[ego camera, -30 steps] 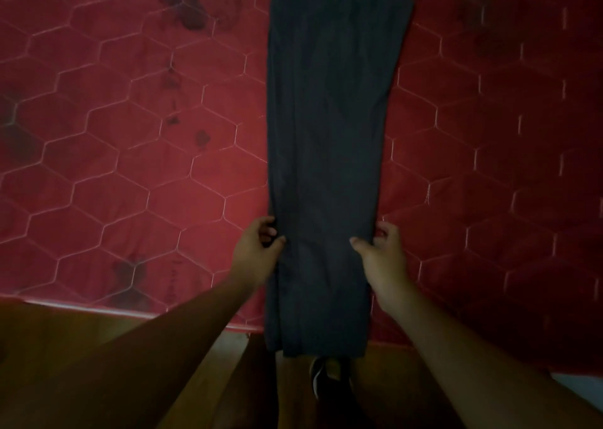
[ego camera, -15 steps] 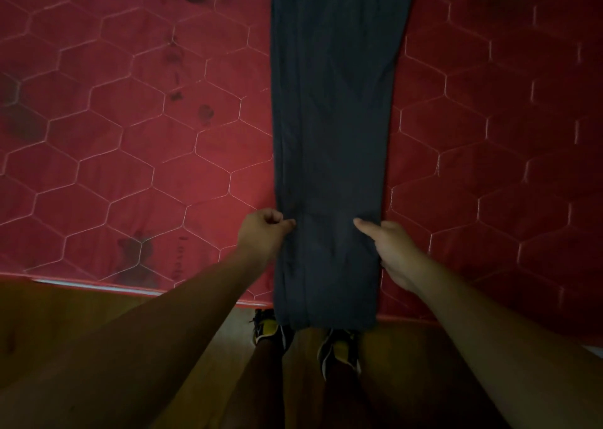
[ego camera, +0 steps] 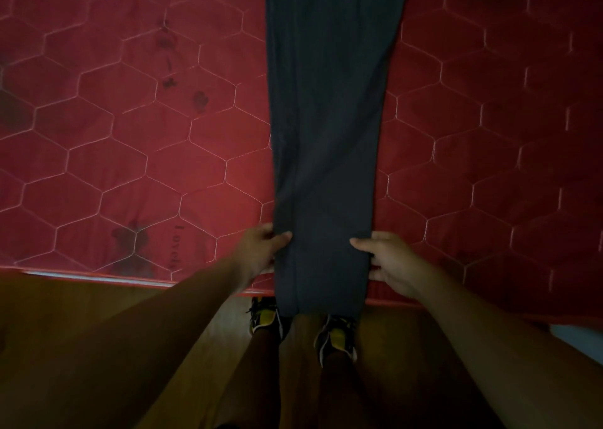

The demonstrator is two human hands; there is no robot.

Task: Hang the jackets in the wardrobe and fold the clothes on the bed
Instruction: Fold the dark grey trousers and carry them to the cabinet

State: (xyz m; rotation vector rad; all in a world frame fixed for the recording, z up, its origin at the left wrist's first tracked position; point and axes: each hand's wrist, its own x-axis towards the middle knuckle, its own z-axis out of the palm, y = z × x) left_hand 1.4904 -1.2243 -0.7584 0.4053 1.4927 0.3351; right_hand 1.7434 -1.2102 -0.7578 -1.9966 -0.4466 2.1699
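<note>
The dark trousers [ego camera: 326, 135] lay stretched lengthwise across the red mattress [ego camera: 130, 167], their lower end hanging over the mattress's near edge. At that edge the left hand [ego camera: 257, 249] pinched the trousers' left side, thumb on top, and the right hand [ego camera: 388, 259] gripped the right side likewise. Below the mattress edge stood yellow-and-black shoes [ego camera: 264, 317] on a wooden floor [ego camera: 98, 298].

A red bed [ego camera: 130, 167] (quilted in a honeycomb pattern, with dark stains towards the left) fills the upper frame. Dark trousers [ego camera: 326, 118] lie lengthwise down its centre, their lower end hanging past the near edge over the wooden floor [ego camera: 81, 314].
</note>
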